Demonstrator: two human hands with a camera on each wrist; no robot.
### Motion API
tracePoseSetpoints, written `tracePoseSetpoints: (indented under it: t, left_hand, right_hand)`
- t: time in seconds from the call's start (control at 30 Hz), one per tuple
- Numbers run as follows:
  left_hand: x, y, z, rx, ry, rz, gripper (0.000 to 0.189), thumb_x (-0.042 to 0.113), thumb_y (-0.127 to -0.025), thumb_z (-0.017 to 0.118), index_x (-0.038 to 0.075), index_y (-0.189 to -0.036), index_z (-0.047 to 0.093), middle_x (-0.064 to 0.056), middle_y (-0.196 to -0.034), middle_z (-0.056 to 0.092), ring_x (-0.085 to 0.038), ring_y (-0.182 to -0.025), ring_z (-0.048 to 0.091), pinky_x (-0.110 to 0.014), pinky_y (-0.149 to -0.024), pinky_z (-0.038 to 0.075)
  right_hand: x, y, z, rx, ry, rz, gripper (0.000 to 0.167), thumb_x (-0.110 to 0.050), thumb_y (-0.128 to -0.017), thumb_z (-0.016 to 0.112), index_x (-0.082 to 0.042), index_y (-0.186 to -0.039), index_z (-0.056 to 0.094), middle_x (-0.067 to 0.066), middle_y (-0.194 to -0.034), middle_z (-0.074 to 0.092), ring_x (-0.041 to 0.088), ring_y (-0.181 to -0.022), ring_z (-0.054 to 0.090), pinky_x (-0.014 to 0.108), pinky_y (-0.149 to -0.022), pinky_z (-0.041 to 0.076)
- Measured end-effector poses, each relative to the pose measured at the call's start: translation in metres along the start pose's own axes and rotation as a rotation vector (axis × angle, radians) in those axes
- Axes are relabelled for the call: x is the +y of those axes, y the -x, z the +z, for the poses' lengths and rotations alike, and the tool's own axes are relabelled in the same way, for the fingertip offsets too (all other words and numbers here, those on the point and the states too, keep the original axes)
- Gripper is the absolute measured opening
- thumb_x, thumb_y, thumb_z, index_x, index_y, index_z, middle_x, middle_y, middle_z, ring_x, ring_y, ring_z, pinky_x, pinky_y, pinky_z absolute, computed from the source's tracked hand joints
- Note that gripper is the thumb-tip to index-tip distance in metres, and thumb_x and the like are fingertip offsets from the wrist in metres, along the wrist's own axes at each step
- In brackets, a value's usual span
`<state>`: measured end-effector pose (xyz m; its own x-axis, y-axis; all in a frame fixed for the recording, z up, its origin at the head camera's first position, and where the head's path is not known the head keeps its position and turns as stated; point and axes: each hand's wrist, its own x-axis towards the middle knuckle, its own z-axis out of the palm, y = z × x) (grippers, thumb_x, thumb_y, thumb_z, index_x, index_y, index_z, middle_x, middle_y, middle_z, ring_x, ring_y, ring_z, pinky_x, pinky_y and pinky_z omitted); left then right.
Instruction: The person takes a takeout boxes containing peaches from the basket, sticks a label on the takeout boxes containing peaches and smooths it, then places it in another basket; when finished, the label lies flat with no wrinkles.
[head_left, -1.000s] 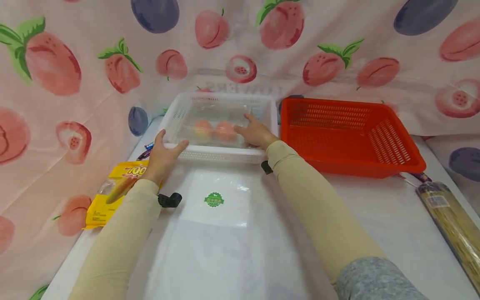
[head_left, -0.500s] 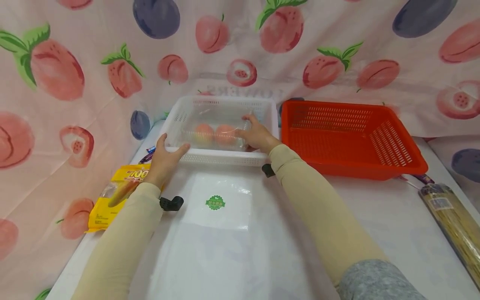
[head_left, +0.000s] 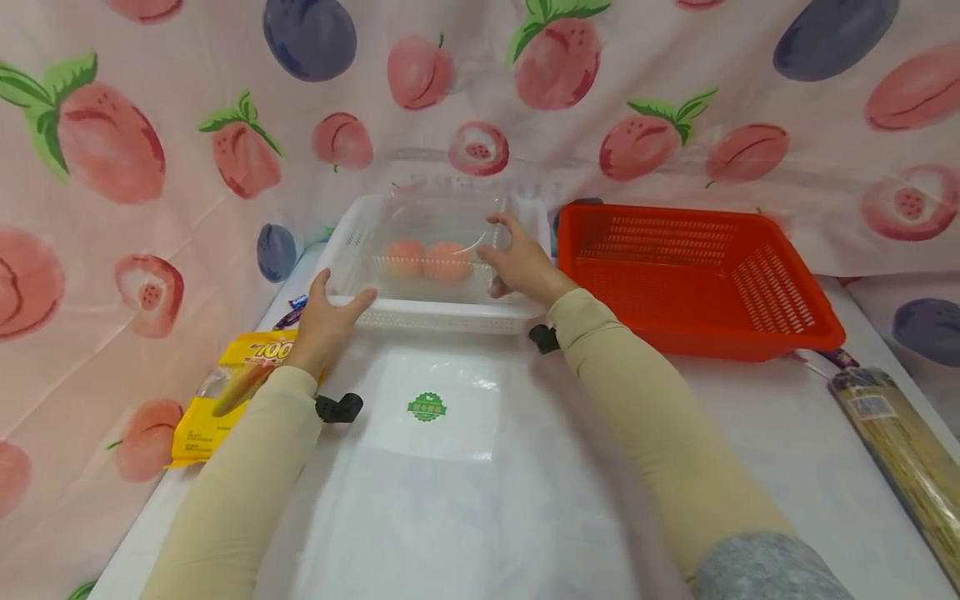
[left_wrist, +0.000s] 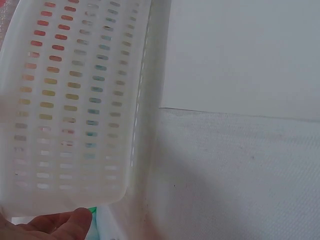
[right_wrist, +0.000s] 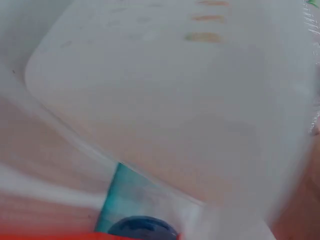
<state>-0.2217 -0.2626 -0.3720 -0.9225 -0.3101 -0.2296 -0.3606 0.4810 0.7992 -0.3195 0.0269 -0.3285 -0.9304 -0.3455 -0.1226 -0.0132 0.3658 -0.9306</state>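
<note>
In the head view, a white perforated basket (head_left: 442, 315) stands at the back of the table. My left hand (head_left: 324, 329) grips its front left corner, thumb at the front rim. The left wrist view shows those fingertips (left_wrist: 75, 222) against the basket's corner. My right hand (head_left: 522, 265) holds the right edge of a clear plastic box (head_left: 442, 218), which sits over the basket and reaches its back rim in this view. Two round red-and-yellow fruits (head_left: 406, 259) show through the clear plastic. The right wrist view is blurred, with the white basket wall (right_wrist: 150, 100) filling most of it.
A red perforated basket (head_left: 697, 342) stands right of the white one. Near the left edge lies a yellow bag (head_left: 206, 429) printed "100". A long pack of dry noodles (head_left: 892, 442) lies at the right edge. Flat clear plastic with a green label (head_left: 427, 407) lies in front.
The clear box has risen and tilted within the basket, its far edge now higher in view. My right hand has shifted slightly right with its edge. The left hand stays at the corner.
</note>
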Motion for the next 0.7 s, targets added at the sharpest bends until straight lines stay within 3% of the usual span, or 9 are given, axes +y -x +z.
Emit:
tracePoseSetpoints:
  t: [0.17,0.43,0.7]
  left_hand:
    - [0.000,0.002,-0.001,-0.006,0.002,0.010,0.111,0.075,-0.084,0.059,0.030,-0.161,-0.006,-0.012,-0.168,0.001,-0.045,-0.148,0.011,-0.074,-0.110,0.013]
    - [-0.001,0.003,0.001,-0.020,0.012,0.010,0.113,0.077,-0.082,0.059,0.030,-0.161,-0.007,-0.011,-0.168,-0.001,-0.044,-0.149,0.010,-0.073,-0.110,0.013]
    - [0.000,0.004,0.001,-0.014,-0.001,0.009,0.117,0.082,-0.078,0.058,0.032,-0.161,-0.008,-0.011,-0.168,-0.001,-0.046,-0.148,0.011,-0.075,-0.108,0.015]
  right_hand:
    - [-0.008,0.010,-0.010,0.028,-0.072,-0.045,0.059,-0.022,-0.100,0.061,-0.026,-0.152,0.032,0.012,-0.079,0.044,0.020,-0.047,0.052,0.039,-0.062,0.061]
    - [-0.018,0.031,-0.030,0.041,-0.113,-0.058,0.059,-0.020,-0.101,0.061,-0.025,-0.151,0.031,0.017,-0.102,0.049,0.021,-0.056,0.050,0.042,-0.063,0.061]
    - [-0.031,0.056,-0.052,0.044,-0.214,-0.081,0.059,-0.014,-0.101,0.059,-0.023,-0.151,0.029,0.020,-0.120,0.050,0.036,-0.094,0.062,0.043,-0.060,0.061]
